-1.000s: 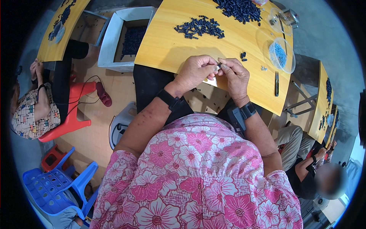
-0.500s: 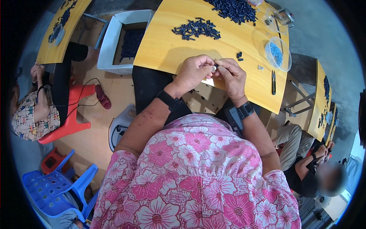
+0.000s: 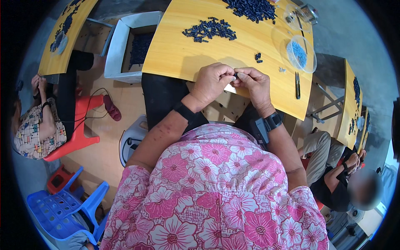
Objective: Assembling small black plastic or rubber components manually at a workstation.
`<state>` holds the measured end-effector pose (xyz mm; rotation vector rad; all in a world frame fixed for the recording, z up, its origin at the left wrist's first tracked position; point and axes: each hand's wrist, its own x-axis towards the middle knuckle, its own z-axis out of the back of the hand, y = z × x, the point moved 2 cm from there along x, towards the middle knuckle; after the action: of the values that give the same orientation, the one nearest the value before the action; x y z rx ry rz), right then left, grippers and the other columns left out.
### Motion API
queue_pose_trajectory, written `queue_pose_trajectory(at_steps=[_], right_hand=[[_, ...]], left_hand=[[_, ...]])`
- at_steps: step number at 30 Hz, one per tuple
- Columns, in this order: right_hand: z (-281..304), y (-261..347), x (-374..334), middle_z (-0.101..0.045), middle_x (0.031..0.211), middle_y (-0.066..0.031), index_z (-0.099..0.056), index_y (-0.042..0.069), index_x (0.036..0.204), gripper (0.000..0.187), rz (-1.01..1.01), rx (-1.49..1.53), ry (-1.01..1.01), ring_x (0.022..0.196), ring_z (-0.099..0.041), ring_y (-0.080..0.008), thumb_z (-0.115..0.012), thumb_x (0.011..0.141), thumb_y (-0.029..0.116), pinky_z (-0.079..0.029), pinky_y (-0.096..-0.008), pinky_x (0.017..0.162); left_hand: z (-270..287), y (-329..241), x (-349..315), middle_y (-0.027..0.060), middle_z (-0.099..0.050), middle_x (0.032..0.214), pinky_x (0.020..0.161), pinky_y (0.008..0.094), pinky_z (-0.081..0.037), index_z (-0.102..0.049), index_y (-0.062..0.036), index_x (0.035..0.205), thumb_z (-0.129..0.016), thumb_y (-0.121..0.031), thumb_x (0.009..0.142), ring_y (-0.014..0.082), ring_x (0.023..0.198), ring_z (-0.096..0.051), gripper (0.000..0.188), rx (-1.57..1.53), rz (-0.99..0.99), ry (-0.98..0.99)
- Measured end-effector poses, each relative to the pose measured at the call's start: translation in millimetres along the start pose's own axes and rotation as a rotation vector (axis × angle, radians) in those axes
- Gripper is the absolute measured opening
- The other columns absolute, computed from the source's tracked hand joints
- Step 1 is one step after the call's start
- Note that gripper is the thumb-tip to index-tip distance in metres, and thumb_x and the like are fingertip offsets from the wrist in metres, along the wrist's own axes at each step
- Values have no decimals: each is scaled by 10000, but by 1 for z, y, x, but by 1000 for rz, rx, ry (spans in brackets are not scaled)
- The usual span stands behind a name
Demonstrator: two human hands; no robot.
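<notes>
Your left hand (image 3: 211,84) and right hand (image 3: 257,86) pinching one small dark piece (image 3: 236,75), near your edge of the yellow wood-grain tabletop (image 3: 250,39), small black cylinders (image 3: 210,30) heaped beyond, white open-topped box (image 3: 114,62) to your left

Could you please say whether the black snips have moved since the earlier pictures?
No; the black snips lie unshifted against the yellow table.

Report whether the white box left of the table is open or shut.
Open: the white box is uncovered, dark pieces showing inside.
</notes>
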<state>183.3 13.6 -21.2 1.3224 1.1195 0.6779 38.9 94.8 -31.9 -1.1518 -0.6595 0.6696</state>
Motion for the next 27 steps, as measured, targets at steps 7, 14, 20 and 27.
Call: queue_pose_trajectory(at_steps=[7, 14, 20, 27], right_hand=[[4, 1, 0, -707, 799, -65, -703, -21, 922, 86, -43, -115, 8, 704, -648, -96, -656, 861, 17, -530, -224, 661], [6, 4, 2, -699, 767, -49, -689, -3, 891, 66, -97, -164, 29, 671, -636, -81, -680, 848, 46, -521, -216, 626], [10, 6, 2, -690, 766, -44, -680, 12, 897, 86, -135, -110, 67, 663, -633, -85, -702, 853, 83, -521, -221, 615], [13, 8, 4, -692, 825, -47, -674, 20, 953, 117, -169, -82, 115, 702, -638, -96, -698, 848, 63, -527, -235, 641]], left_hand=[[-3, 0, -2, 105, -639, 776, 648, 343, -507, -680, -48, 848, -692, -72, 782, 262, 708, -632, 72, 206, -141, -20], [-3, 2, -2, 97, -615, 741, 630, 360, -491, -689, -65, 822, -696, -86, 765, 271, 693, -608, 62, 257, -206, -18], [-4, 1, -3, 86, -609, 729, 628, 367, -482, -693, -75, 809, -699, -105, 756, 264, 697, -600, 61, 258, -206, -9], [-6, -2, -5, 79, -609, 732, 651, 376, -485, -694, -94, 828, -707, -116, 752, 275, 731, -602, 80, 274, -257, -24]])
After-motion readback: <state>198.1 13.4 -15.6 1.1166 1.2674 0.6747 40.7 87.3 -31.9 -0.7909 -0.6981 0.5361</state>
